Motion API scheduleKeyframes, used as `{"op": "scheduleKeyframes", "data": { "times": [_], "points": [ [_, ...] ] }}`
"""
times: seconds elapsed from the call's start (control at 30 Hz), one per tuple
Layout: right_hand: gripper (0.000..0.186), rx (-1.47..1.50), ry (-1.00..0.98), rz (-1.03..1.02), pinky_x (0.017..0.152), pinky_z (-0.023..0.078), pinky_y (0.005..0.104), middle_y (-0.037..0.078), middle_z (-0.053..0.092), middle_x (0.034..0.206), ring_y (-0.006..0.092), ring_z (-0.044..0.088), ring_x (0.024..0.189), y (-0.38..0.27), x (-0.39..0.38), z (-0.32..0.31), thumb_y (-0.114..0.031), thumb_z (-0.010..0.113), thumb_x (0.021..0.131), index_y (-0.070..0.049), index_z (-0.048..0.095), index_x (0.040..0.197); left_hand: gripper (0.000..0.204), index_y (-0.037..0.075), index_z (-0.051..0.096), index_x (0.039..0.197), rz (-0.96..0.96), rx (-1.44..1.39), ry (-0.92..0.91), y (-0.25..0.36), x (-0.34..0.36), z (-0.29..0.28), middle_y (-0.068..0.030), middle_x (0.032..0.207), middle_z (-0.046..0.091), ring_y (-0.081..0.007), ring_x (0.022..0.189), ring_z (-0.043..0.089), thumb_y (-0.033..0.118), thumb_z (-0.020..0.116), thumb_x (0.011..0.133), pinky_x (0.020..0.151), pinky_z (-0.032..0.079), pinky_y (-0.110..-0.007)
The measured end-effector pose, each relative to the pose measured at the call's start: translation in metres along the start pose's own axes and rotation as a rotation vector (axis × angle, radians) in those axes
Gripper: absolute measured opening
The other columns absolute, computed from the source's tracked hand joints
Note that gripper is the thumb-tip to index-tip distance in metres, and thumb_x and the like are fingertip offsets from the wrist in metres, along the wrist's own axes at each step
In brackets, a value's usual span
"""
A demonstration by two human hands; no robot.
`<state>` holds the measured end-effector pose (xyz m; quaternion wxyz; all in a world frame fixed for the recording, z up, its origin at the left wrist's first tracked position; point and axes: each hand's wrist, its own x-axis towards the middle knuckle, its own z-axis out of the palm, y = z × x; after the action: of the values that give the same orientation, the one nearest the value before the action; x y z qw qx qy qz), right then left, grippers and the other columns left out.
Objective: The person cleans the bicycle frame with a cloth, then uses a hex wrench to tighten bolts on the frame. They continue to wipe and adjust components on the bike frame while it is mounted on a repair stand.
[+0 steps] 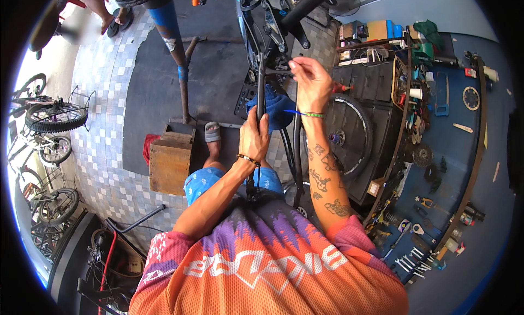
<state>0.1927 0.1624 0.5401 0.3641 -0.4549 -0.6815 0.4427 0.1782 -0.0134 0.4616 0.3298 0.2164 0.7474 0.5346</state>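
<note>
- Appears to be at a hands-on step on a bicycle part: steadying the dark tube (262, 88) with the left hand (254, 139) near the centre of the frame, and working beside its upper end with the right hand (315, 85), a little higher and to the right.
- Seems to call next for a firm left hold and a small, careful movement of the right fingertips around the slim dark piece (279, 72), without tugging the tube sideways.
- With the left, clamped on the lower part of the tube, with fingers and thumb closed around it.
- With the right, raised above centre, with thumb and fingertips close together at the outer end of the slim piece; cannot tell whether pinched on it or only beside it.
- Rises from the left grip nearly straight toward the upper centre of the frame, passing left of the right fingertips and ending just below the metal linkage (274, 30); cannot tell whether joined there.
- Passes just beside the blue cloth (279, 117), bunched right of the left grip.
</note>
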Motion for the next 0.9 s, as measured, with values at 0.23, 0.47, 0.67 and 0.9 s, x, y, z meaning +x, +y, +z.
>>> {"op": "scheduleKeyframes", "data": {
  "times": [0.23,0.47,0.67,0.9],
  "points": [
    [0.017,0.14,-0.03,-0.011,0.076,0.059,0.0267,0.009,0.078,0.094,0.0137,0.074,0.08,0.0,0.014,0.013,-0.002,0.072,0.097,0.003,0.074,0.113,0.041,-0.004,0.055,0.135,-0.047,-0.01,0.018,0.008,0.001,-0.001,-0.031,0.083,0.068,-0.0506,0.078,0.068,0.026,0.057,0.107,0.067,0.051,-0.055],
    [0.022,-0.119,0.015,-0.089,0.081,0.057,0.0325,0.006,0.075,0.095,0.0154,0.072,0.09,0.041,0.01,-0.042,-0.024,0.064,0.107,-0.004,0.069,0.112,0.033,-0.001,0.061,0.118,-0.017,0.036,0.039,0.021,-0.011,0.019,-0.0254,0.073,0.062,-0.0376,0.061,0.062,0.029,0.054,0.107,0.058,0.047,-0.048],
    [0.014,0.381,-0.118,0.506,0.069,0.06,0.027,0.006,0.072,0.096,0.0133,0.071,0.082,0.125,-0.023,-0.073,-0.017,0.062,0.107,-0.006,0.064,0.116,0.028,0.003,0.058,0.107,0.049,0.045,0.106,-0.046,0.025,0.038,-0.0054,0.068,0.058,-0.0162,0.049,0.055,0.031,0.054,0.109,0.043,0.043,-0.035],
    [0.012,0.241,-0.257,0.506,0.057,0.055,0.0284,0.002,0.065,0.082,0.0119,0.062,0.062,0.146,-0.046,-0.108,-0.007,0.051,0.107,-0.004,0.061,0.112,0.026,0.003,0.055,0.103,-0.238,-0.208,0.008,0.016,0.013,0.038,-0.0026,0.065,0.054,-0.0129,0.046,0.053,0.029,0.054,0.109,0.037,0.042,-0.032]
  ]
}}
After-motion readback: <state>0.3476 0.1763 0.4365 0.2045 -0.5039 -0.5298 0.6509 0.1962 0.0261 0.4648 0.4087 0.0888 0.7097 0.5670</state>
